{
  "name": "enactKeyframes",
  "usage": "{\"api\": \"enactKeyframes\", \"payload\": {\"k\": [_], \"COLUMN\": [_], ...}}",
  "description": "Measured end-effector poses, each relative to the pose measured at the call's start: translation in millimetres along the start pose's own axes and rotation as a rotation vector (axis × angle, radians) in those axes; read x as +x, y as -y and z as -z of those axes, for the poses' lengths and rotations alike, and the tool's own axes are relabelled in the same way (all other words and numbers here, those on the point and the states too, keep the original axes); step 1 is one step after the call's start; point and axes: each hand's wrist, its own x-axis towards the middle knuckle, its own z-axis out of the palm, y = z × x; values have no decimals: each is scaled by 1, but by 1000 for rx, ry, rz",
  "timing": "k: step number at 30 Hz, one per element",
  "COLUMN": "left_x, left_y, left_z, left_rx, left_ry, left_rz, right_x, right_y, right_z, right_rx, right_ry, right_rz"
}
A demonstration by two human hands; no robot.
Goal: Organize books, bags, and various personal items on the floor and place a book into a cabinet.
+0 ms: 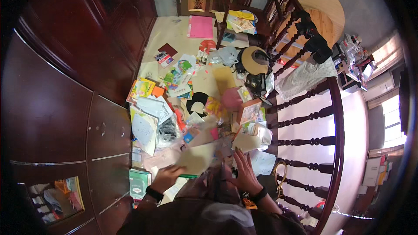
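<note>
My left hand point(167, 178), with a black band at the wrist, grips the lower left edge of a pale sheet or booklet point(195, 160) that has a green edge. My right hand point(245, 173), also with a black wristband, is spread with its fingers pointing up and a little left. Its fingertips meet the lower edge of a cream-coloured card or paper point(247, 141); whether they hold it cannot be told. A yellow and pink plastic bag point(214, 107) lies beyond the hands. Green books point(138, 182) are stacked to the left of my left hand.
Papers, books and clear plastic bags point(168, 132) cover much of the floor. A straw visor point(254, 60) and a pink folder point(200, 26) lie farther off. Dark wooden cabinets point(107, 130) stand left; a turned wooden railing point(336, 137) runs along the right. A chair holds papers point(241, 23).
</note>
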Motion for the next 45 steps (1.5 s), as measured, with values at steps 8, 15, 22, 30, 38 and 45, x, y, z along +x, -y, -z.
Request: {"api": "enactKeyframes", "payload": {"k": [8,15,22,30,38,45], "left_x": [94,167,248,322,384,467], "left_y": [-95,-50,-55,-46,-50,2], "left_z": [73,37,8,44,48,58], "left_rx": [19,-1037,-1219,-926,-656,-645], "left_ry": [-186,-196,-159,-26,-51,-172], "left_rz": [-337,233,312,196,102,-129], "right_x": [17,74,140,192,250,331], "right_y": [6,-39,-88,-128,-141,-167], "right_z": [28,47,35,65,102,97], "right_rx": [388,892,1399,1076,716,595], "right_ry": [-122,-104,-172,-420,-749,-984], "right_rz": [199,-287,-349,-129,-155,-112]}}
